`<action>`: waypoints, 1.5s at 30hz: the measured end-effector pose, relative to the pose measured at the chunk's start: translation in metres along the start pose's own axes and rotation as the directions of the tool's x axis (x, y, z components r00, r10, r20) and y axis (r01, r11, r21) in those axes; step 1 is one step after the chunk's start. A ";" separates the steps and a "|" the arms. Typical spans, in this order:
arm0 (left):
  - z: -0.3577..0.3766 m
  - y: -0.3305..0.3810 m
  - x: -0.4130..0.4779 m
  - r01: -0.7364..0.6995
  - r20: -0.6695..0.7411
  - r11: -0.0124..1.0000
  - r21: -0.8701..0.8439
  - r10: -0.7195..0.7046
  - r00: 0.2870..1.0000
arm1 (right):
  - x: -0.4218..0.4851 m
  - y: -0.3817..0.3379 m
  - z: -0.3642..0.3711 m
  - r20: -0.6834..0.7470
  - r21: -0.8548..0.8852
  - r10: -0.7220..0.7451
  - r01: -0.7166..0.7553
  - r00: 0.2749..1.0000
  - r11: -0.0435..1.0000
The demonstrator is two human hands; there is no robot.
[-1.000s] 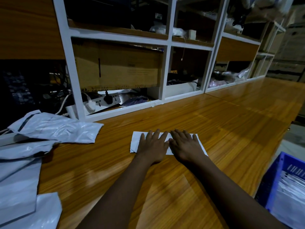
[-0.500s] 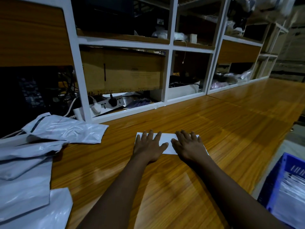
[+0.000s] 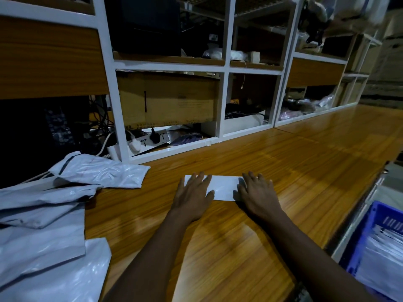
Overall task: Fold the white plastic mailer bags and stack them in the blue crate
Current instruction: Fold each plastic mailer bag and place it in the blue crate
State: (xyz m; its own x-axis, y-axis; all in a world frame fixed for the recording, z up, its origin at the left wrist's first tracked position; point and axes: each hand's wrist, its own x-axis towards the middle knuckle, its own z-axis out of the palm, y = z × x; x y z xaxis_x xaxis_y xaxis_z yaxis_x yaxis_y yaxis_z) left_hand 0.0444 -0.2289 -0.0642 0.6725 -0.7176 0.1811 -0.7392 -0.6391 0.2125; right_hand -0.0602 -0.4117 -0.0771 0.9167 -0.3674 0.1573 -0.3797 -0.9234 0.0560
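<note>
Spreading apart since before, the left hand [image 3: 192, 199] and right hand [image 3: 257, 197] are pressing flat-fingered on opposite ends of the folded mailer [image 3: 224, 187]. That smooth white rectangle is lying centrally on the glossy wooden desk [image 3: 239, 247].

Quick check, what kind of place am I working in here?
Probably a packing or stockroom bench: unfolded white mailer bags piled on a wooden counter, a blue crate of folded ones, cluttered white shelving behind.
</note>
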 end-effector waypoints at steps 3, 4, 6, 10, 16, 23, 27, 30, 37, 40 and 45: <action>0.000 0.006 -0.012 -0.086 0.037 0.996 -0.007 0.086 0.996 | -0.023 -0.009 0.001 -0.026 0.057 -0.183 0.185 0.983 0.981; 0.001 0.008 -0.016 -0.104 0.040 0.995 0.012 0.103 0.994 | -0.029 -0.013 0.001 -0.018 0.085 -0.210 0.211 0.977 0.974; 0.003 0.012 -0.022 -0.137 0.038 0.988 0.072 0.135 0.990 | -0.036 -0.017 0.002 -0.014 0.112 -0.235 0.235 0.972 0.965; 0.007 0.018 -0.031 -0.184 0.066 0.977 0.106 0.178 0.982 | -0.045 -0.019 0.001 -0.017 0.142 -0.257 0.257 0.966 0.956; 0.007 0.023 -0.031 -0.188 0.186 0.974 0.127 0.163 0.969 | -0.047 -0.019 -0.004 0.018 0.031 -0.295 0.294 0.955 0.955; 0.007 0.014 -0.024 -0.097 0.242 0.989 0.116 0.067 0.968 | -0.050 -0.022 -0.015 0.103 -0.011 -0.175 0.177 0.979 0.984; 0.003 0.001 -0.025 -0.031 0.242 0.995 0.090 0.008 0.970 | -0.049 -0.015 -0.012 0.098 -0.020 -0.092 0.094 0.991 0.995; 0.000 -0.007 -0.025 0.026 0.246 0.997 0.077 -0.044 0.968 | -0.049 -0.009 -0.007 0.064 -0.054 -0.034 0.037 0.997 0.998; 0.001 -0.006 -0.023 0.062 0.174 0.990 0.125 -0.083 0.981 | -0.040 -0.004 -0.003 -0.026 -0.064 0.041 -0.043 0.999 0.997; 0.001 -0.003 -0.019 0.057 0.087 0.990 0.132 -0.068 0.994 | -0.033 -0.005 -0.004 -0.052 -0.099 0.014 -0.019 0.999 0.995; 0.003 0.011 -0.001 0.024 -0.002 0.990 0.138 -0.024 1.000 | -0.014 -0.011 -0.007 -0.069 -0.045 -0.065 0.062 0.996 0.997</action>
State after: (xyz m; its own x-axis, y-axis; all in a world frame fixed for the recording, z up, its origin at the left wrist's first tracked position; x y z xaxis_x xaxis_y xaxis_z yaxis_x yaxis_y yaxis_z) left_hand 0.0353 -0.2360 -0.0651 0.6904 -0.7013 0.1773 -0.7205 -0.6886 0.0819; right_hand -0.0697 -0.3955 -0.0730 0.9287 -0.2980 0.2206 -0.3273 -0.9385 0.1100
